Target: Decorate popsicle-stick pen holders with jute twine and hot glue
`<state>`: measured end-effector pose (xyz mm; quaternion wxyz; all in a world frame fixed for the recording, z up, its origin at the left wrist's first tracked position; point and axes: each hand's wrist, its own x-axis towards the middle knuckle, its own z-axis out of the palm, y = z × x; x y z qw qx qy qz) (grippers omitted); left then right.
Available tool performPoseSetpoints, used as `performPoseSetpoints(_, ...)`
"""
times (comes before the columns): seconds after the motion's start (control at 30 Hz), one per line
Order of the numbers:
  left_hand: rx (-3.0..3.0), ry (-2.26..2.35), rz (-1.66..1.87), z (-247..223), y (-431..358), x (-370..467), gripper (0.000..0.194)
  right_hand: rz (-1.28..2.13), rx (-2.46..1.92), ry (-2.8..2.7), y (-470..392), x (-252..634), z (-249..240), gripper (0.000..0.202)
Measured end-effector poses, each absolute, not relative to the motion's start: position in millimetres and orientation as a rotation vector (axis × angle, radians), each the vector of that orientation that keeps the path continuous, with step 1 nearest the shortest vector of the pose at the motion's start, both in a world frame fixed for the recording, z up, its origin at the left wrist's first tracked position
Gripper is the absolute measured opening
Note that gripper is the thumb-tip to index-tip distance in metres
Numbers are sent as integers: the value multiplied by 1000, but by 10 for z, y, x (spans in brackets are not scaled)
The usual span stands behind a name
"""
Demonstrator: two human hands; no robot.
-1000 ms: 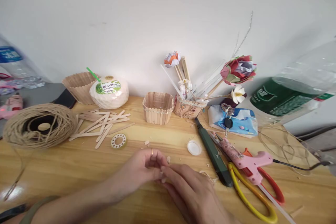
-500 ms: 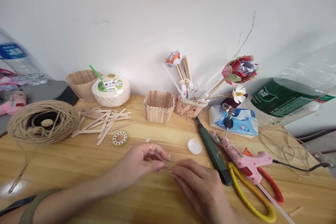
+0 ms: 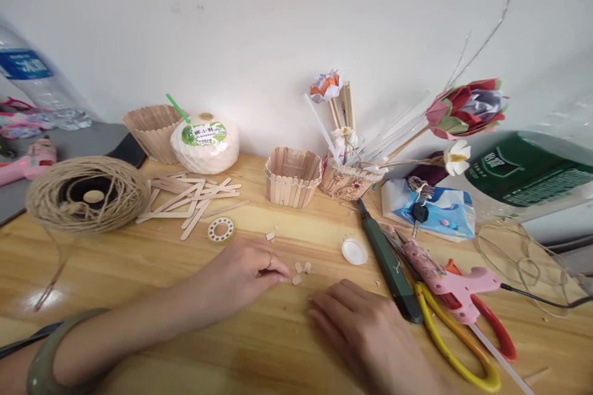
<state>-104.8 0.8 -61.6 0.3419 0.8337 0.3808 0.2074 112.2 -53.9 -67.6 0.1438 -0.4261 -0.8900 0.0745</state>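
My left hand (image 3: 259, 268), with a ring on one finger, rests low over the table. Its thumb and fingers are pressed together right beside several small cut-off wooden stick ends (image 3: 297, 280); whether it pinches one is hidden. To the right, my right hand (image 3: 359, 321) lies with its fingers bent and held together, and anything between the fingertips is too small to make out. Beyond my left hand lie more small wood chips (image 3: 270, 236) and a roll of tape (image 3: 221, 230). A round clear lid (image 3: 354, 252) sits beyond my right hand.
At left are a twine spool (image 3: 88, 194), loose craft sticks (image 3: 194, 200) and a wrapped coconut (image 3: 204, 145). A small stick basket (image 3: 293, 178) stands near the wall. To the right lie a green-handled cutter (image 3: 389, 265), yellow-and-red scissors (image 3: 456, 345) and a pink glue gun (image 3: 458, 290).
My hands have moved apart slightly. More small stick ends now show on the table between them. The view has shifted, so the background things sit higher and mostly farther right.
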Motion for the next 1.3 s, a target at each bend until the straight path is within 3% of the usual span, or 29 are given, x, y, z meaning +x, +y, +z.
performPoseSetpoints(0.33, 2244, 1026, 458, -732, -37, -1058, 15, 619, -1390, -2494, -494, 1228, -700, 22)
performPoseSetpoints(0.9, 2394, 918, 585, -846, -91, -1010, 26, 528, -1311, -2315, -407, 1144, -896, 24)
performPoseSetpoints(1.1, 2457, 917, 612, -859, -103, -1006, 29, 313, -1346, -2236, -409, 1108, -875, 17)
performPoseSetpoints(1.2, 2514, 911, 625, -854, -118, -994, 30, 128, -1399, -2270, -426, 1069, -905, 23)
performPoseSetpoints(1.3, 2577, 925, 587, -846, -136, -985, 31, 152, -1398, -2285, -438, 1058, -945, 22)
